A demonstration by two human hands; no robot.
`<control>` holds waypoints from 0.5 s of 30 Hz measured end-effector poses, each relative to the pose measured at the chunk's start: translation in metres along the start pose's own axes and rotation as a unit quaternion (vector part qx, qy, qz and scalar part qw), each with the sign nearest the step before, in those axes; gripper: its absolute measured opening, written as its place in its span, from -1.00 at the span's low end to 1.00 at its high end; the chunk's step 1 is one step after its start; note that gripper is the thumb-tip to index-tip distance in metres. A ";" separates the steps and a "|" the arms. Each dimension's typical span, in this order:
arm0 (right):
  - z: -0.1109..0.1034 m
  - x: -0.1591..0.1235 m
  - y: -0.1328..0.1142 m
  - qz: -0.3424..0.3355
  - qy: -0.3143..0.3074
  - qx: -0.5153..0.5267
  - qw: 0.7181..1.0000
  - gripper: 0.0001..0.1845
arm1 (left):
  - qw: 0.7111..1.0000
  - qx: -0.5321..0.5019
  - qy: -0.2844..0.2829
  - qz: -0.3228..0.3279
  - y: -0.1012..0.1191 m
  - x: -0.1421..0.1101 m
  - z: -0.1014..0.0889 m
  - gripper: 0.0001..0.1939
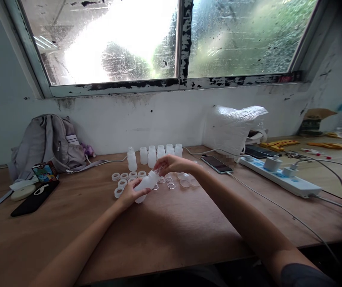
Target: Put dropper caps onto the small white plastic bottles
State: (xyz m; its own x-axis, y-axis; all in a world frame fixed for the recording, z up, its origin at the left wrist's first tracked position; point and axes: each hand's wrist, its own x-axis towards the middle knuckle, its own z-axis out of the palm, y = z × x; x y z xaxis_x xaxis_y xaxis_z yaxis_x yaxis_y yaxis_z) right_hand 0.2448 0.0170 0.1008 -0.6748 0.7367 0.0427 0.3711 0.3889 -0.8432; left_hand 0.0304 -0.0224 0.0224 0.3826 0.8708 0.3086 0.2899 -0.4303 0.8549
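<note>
My left hand [129,194] is closed around a frosted white plastic bottle [146,183], which it holds tilted with the mouth up and to the right. At that mouth, the fingers of my right hand [168,163] pinch a small clear piece [159,170]; its exact shape is partly hidden. Left of the bottle lie several white rings [124,176], some behind my left hand. Clear rings [171,185] rest below my right hand, and clear round caps [185,181] sit under my right forearm. A row of upright frosted bottles [143,155] stands behind, one at its left end with a clear top [131,150].
A phone [217,164] with a charging cable and a white power strip [280,177] are on the right. Behind them stands a white plastic bag [226,129]. On the left are a grey backpack [49,139], a black pouch [34,199] and a small colourful box [45,171].
</note>
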 end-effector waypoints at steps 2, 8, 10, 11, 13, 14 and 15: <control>0.001 0.000 0.001 0.012 0.000 0.006 1.000 -0.64 | 1.000 0.004 0.002 0.000 -0.001 0.000 0.000 -0.68; 0.002 -0.001 -0.001 0.077 -0.011 -0.033 0.996 -0.55 | 1.000 0.022 -0.009 -0.001 -0.001 0.001 0.001 -0.65; 0.003 0.000 -0.001 0.096 -0.013 -0.064 0.993 -0.50 | 1.000 0.027 -0.015 0.000 0.000 0.001 0.001 -0.65; 0.004 0.001 -0.001 0.103 -0.012 -0.081 0.991 -0.47 | 0.999 0.030 -0.017 0.001 0.001 0.000 0.002 -0.66; 0.007 0.002 0.001 0.107 -0.006 -0.114 0.988 -0.42 | 0.999 0.038 -0.017 0.004 0.002 -0.001 0.002 -0.66; 0.008 0.003 0.002 0.107 0.000 -0.130 0.986 -0.39 | 0.999 0.041 -0.016 0.004 0.003 -0.001 0.002 -0.66; 0.009 0.003 0.002 0.106 0.006 -0.143 0.984 -0.37 | 0.999 0.041 -0.016 0.005 0.003 -0.001 0.002 -0.66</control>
State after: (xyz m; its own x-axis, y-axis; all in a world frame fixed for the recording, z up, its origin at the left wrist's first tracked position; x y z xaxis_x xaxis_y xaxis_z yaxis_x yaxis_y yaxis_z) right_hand 0.2377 0.0155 0.0943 -0.5556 0.8241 -0.1098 0.6682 0.3640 -0.6489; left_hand 0.0328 -0.0253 0.0236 0.4132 0.8592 0.3019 0.3560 -0.4575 0.8149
